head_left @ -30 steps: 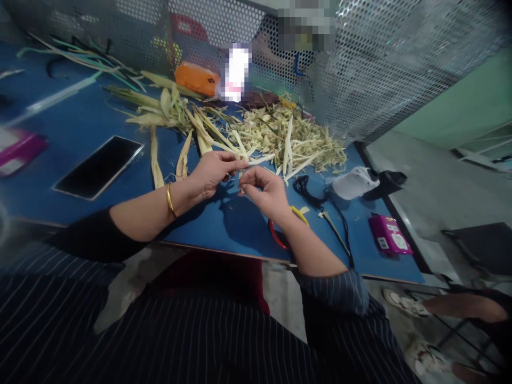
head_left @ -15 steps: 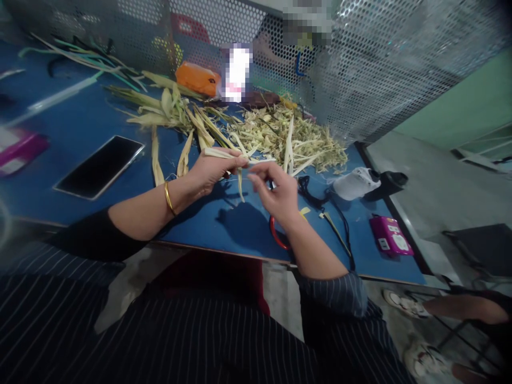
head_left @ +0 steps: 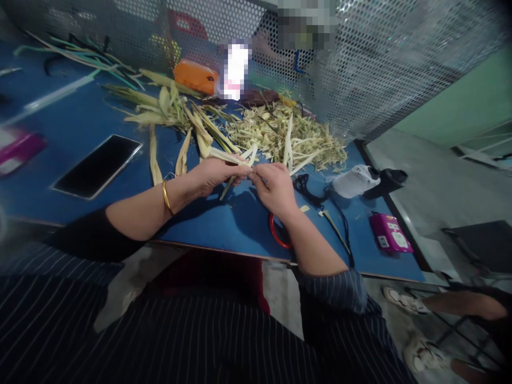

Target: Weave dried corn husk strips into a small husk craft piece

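Over the blue table, my left hand point(head_left: 218, 175) pinches pale corn husk strips point(head_left: 225, 156) between thumb and fingers. Some strip ends stick up above the fingertips, and one hangs below them. My right hand point(head_left: 277, 188) meets the left at the fingertips, its fingers closed on the same husk strips where they cross. The exact pinch point is partly covered by the fingers. Just beyond the hands lies a heap of husk scraps point(head_left: 264, 130), with longer whole husks point(head_left: 168, 106) to its left. Under my right wrist, a red ring-shaped handle point(head_left: 276, 234) shows in part.
A phone point(head_left: 98, 166) lies left on the blue table point(head_left: 208, 229). An orange packet point(head_left: 196, 76) and a lit screen point(head_left: 236, 69) stand by the mesh partition point(head_left: 384, 58). To the right are black cord point(head_left: 308, 190), a white spool point(head_left: 354, 181) and a purple pack point(head_left: 391, 233). Another person's legs show lower right.
My right hand has moved left and its fingers have closed against my left fingertips. The hanging husk strip now slants to the left, and the upper ends have shifted.
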`<control>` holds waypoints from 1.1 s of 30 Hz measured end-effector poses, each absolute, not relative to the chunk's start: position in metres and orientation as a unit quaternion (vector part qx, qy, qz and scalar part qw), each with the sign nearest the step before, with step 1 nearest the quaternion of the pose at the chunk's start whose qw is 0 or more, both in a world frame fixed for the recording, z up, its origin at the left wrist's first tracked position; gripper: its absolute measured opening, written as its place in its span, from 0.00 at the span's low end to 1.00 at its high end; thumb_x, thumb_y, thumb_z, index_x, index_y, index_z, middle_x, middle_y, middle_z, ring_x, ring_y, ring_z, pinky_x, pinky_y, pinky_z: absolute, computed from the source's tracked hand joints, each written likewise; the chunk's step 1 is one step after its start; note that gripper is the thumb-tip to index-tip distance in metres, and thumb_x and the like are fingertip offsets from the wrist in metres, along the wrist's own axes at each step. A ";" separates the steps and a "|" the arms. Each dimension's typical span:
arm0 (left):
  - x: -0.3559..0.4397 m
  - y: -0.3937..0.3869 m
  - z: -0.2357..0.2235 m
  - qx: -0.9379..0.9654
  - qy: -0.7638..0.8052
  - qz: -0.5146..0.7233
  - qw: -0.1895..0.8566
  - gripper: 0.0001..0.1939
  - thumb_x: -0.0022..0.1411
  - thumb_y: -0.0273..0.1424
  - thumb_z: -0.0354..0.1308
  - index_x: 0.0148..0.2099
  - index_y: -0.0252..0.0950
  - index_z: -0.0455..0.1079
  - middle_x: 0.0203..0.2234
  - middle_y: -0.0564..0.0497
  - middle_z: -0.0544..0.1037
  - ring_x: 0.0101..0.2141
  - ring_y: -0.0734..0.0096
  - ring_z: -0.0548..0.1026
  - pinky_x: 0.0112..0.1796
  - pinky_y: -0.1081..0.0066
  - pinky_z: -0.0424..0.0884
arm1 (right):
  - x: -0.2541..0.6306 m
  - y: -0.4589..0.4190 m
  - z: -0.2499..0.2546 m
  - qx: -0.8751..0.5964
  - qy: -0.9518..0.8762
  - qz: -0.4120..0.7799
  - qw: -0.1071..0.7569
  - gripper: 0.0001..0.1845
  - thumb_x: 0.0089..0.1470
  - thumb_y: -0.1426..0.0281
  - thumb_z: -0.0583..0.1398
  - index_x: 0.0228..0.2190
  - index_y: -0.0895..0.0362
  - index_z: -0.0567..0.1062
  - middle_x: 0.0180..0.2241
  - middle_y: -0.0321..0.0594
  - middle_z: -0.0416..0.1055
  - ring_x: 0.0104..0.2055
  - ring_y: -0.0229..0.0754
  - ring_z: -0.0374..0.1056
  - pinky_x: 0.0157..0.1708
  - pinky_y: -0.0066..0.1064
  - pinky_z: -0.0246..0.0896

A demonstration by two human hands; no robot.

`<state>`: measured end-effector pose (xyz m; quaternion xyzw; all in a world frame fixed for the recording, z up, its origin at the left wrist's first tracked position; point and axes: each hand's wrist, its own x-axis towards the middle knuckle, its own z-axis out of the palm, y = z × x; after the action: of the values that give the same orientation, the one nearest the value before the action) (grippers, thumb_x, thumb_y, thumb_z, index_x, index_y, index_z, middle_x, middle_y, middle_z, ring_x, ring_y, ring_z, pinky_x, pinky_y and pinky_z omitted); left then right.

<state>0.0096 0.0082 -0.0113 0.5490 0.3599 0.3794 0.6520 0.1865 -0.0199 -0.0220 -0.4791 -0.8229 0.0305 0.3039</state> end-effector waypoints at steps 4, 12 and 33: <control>0.011 0.007 -0.008 0.531 0.395 0.378 0.647 0.07 0.50 0.29 0.66 0.28 0.31 0.71 0.22 0.53 0.72 0.21 0.79 0.67 0.26 0.74 0.66 | 0.191 -0.020 -0.013 -0.479 -0.803 0.121 0.334 0.14 0.60 0.67 0.55 0.22 0.55 0.70 0.22 0.34 0.67 0.27 0.38 0.62 0.37 0.32 0.54; 0.010 0.005 -0.003 0.489 0.414 0.375 0.670 0.09 0.48 0.29 0.67 0.29 0.31 0.71 0.20 0.54 0.69 0.20 0.79 0.66 0.24 0.75 0.65 | 0.194 -0.015 -0.013 -0.487 -0.667 0.395 0.403 0.17 0.54 0.56 0.60 0.25 0.56 0.76 0.23 0.35 0.71 0.29 0.37 0.65 0.33 0.29 0.59; 0.005 0.006 -0.001 0.570 0.419 0.326 0.627 0.21 0.50 0.34 0.65 0.17 0.36 0.56 0.12 0.61 0.52 0.16 0.82 0.47 0.21 0.70 0.41 | 0.170 0.015 -0.021 -0.554 -0.472 0.426 0.537 0.16 0.45 0.59 0.65 0.19 0.57 0.68 0.18 0.32 0.64 0.22 0.33 0.58 0.28 0.30 0.56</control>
<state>0.0049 0.0063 -0.0006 0.5705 0.4185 0.3257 0.6271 0.1699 0.0148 -0.0207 -0.5541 -0.4723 0.4263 0.5368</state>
